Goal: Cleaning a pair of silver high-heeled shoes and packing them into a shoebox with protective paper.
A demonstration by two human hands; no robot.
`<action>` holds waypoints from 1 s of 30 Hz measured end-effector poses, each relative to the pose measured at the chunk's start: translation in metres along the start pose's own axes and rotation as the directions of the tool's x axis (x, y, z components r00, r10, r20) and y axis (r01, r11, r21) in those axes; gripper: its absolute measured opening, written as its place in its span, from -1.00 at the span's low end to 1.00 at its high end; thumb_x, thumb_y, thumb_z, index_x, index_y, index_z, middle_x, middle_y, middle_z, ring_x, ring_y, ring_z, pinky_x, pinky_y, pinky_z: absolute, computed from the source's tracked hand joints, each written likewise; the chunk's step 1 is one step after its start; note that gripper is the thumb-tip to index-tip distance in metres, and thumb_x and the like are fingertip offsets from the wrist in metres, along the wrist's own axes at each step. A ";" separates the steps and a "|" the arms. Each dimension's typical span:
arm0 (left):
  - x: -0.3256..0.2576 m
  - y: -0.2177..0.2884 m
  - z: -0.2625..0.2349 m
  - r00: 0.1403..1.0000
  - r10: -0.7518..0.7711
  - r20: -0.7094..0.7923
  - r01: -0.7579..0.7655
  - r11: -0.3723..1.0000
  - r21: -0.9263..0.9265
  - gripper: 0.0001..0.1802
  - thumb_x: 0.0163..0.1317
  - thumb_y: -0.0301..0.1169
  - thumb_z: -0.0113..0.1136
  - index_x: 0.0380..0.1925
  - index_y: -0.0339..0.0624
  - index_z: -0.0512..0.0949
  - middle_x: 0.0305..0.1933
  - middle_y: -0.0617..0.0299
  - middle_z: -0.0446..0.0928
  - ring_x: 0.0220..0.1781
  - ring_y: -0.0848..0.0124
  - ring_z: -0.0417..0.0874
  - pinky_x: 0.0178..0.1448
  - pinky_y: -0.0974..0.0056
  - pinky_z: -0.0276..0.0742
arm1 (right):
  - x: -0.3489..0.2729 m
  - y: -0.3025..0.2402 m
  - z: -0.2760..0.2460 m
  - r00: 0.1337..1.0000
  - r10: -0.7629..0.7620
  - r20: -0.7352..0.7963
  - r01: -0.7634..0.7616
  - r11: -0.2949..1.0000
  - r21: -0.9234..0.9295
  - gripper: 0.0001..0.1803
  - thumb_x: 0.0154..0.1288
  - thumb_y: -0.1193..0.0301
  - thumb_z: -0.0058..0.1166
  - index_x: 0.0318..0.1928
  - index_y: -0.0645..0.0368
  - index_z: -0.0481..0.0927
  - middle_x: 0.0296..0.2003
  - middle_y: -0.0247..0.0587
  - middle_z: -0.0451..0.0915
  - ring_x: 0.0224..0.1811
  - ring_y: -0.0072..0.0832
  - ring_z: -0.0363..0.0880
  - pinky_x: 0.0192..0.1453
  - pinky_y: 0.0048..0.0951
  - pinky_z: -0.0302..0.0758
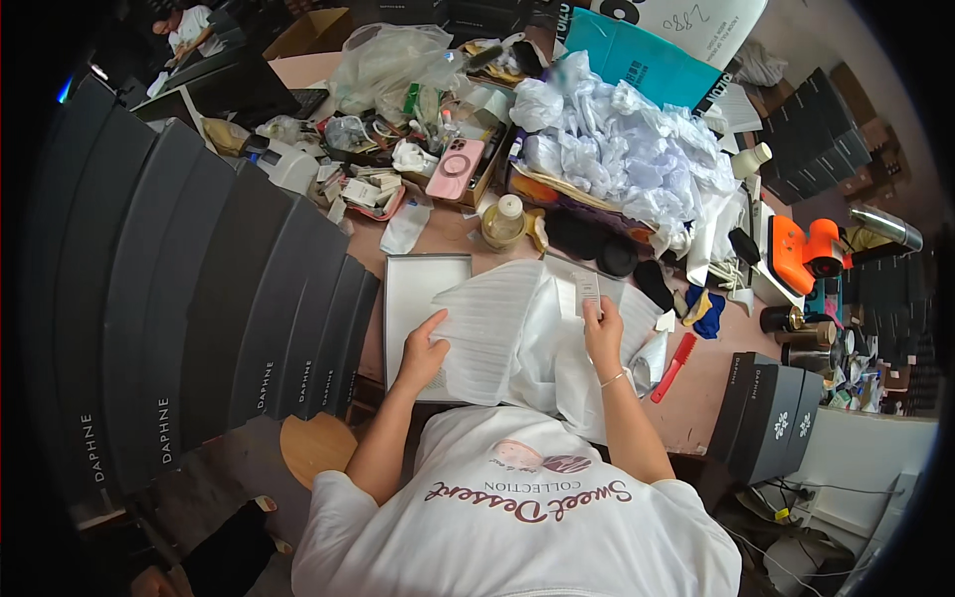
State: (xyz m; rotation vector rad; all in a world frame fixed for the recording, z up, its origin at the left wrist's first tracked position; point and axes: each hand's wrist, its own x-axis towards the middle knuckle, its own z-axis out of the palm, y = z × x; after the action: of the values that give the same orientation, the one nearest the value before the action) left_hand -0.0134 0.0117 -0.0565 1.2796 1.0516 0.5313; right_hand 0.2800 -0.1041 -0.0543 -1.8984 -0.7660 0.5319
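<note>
In front of me on the table is an open shallow box with a pale inside [408, 284]. White tissue paper [537, 348] spills across it. A ribbed sheet of white packing foam [487, 318] lies over its middle. My left hand [425, 350] grips the left edge of this foam, thumb on top and fingers partly hidden behind it. My right hand [604, 336] pinches a small, narrow white printed packet or tag [588, 289], held upright above the right side of the tissue. More of the ribbed foam [637, 323] shows to the right of that hand.
Tall stacks of dark shoeboxes [229, 298] rise at left; more dark boxes [761, 418] stand at right. Behind the box are a jar [503, 221], a pink phone [456, 169] and a heap of crumpled white paper [617, 139]. A red brush [675, 367] lies at right.
</note>
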 end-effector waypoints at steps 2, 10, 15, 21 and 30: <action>0.000 -0.007 -0.003 0.996 0.076 -0.039 -0.076 0.997 0.010 -0.38 0.03 -0.67 -0.04 0.21 -0.30 0.36 -0.09 0.12 0.57 -0.55 0.64 0.42 -0.47 0.49 0.37 | 0.001 -0.038 0.004 0.925 -0.379 -0.033 0.372 0.920 -0.122 -0.78 0.26 0.36 0.08 -0.33 0.32 0.50 -0.63 -0.21 0.42 -0.56 -0.51 0.43 -0.50 -0.45 0.34; -0.012 -0.011 0.003 0.999 0.037 -0.034 -0.034 0.997 0.075 -0.37 0.02 -0.64 -0.01 0.21 -0.21 0.38 -0.01 0.18 0.58 -0.60 0.68 0.34 -0.50 0.47 0.36 | 0.065 -0.145 0.175 0.709 -0.280 0.648 0.290 0.952 0.095 -0.69 0.21 0.25 0.11 -0.23 0.29 0.61 -0.45 0.03 0.59 -0.43 -0.27 0.57 -0.28 -0.29 0.46; -0.016 -0.035 0.020 0.958 0.264 -0.112 -0.247 0.957 0.150 -0.37 0.05 -0.61 0.16 0.22 -0.24 0.36 0.13 0.05 0.51 -0.16 0.48 0.55 -0.07 0.42 0.47 | 0.137 -0.151 0.276 0.776 -0.375 0.508 0.308 0.927 0.215 -0.43 0.14 0.19 0.21 0.07 0.32 0.46 -0.37 -0.06 0.59 -0.35 -0.31 0.55 -0.20 -0.37 0.47; -0.036 0.030 0.024 0.998 0.059 0.021 -0.053 0.977 -0.207 -0.25 0.10 -0.78 -0.03 0.35 -0.35 0.05 0.29 0.07 0.24 0.25 0.45 0.31 0.29 0.39 0.21 | 0.072 -0.152 0.085 0.774 -0.300 0.558 0.365 0.931 -0.007 -0.68 0.19 0.29 0.16 -0.19 0.33 0.59 -0.37 -0.03 0.62 -0.36 -0.29 0.61 -0.25 -0.36 0.50; -0.036 0.073 0.077 0.923 0.232 0.307 -0.103 0.918 -0.383 -0.23 0.29 -0.62 -0.06 0.42 -0.11 -0.17 0.18 -0.02 0.36 0.00 0.45 0.49 0.02 0.47 0.39 | -0.113 -0.018 -0.094 0.982 -0.094 0.165 0.179 0.741 -0.647 -0.51 0.10 0.30 0.24 0.05 0.21 0.48 -0.18 0.02 0.56 -0.15 -0.15 0.56 -0.04 -0.21 0.47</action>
State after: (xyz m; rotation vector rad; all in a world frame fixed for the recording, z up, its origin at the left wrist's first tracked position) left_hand 0.0515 -0.0382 0.0202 1.0885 0.5176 0.5751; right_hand 0.2567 -0.2374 0.0057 -2.4442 -1.2952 0.2954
